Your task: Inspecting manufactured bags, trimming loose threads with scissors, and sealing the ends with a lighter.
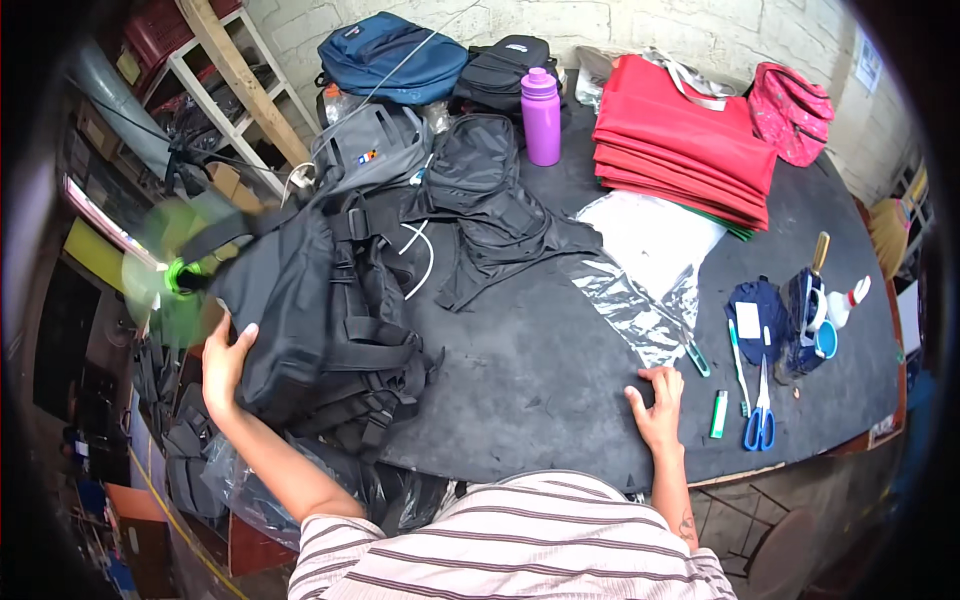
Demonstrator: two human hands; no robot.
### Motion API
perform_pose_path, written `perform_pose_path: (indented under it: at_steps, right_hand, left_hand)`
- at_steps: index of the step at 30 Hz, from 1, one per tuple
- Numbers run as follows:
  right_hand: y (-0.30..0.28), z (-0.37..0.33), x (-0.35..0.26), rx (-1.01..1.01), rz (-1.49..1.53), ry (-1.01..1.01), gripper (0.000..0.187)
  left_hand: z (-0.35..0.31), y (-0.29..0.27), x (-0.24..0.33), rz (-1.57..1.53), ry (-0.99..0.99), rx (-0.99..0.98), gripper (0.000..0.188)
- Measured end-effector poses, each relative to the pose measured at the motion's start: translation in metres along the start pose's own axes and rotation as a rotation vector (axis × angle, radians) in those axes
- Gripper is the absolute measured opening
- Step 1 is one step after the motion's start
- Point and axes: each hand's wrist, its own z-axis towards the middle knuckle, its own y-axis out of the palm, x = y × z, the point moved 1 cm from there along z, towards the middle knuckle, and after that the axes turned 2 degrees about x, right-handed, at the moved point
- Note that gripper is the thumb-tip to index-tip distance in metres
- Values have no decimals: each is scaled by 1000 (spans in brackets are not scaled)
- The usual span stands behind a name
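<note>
My left hand point(228, 368) grips the lower left edge of a black backpack point(290, 300), its thumb against the fabric. Straps and buckles point(375, 350) hang over the bag's right side, and the bag looks slightly smeared by motion. On the table, my right hand point(658, 408) rests with fingers loosely bent and apart, holding nothing. Just beyond its fingertips lie a clear plastic bag point(645, 300) and small green thread snips point(697, 357). A flat black bag piece with a pocket point(485, 200) lies in the middle of the table.
Blue scissors point(760, 425), a green lighter point(719, 415) and a toothbrush point(739, 370) lie at right. Stacked red fabric bags point(680, 150), a purple bottle point(541, 120), a grey bag point(370, 150) and a blue backpack point(390, 55) stand farther back. A fan point(175, 275) spins at left.
</note>
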Motion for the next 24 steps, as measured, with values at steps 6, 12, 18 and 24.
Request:
perform_pose_path:
  at_steps: [6,12,18,24]
  right_hand:
    - [0,9,-25,19,-17,-42,24]
    - [22,16,-43,-45,49,-44,19]
    - [13,3,-30,-60,13,-31,15]
    - [20,1,-1,77,-18,20,12]
  left_hand:
    - [-74,-80,134,-287,213,532,42]
    - [-49,31,174,13,95,-135,65]
    - [-56,35,179,-32,38,-118,62]
    - [-99,15,290,-1190,687,531,32]
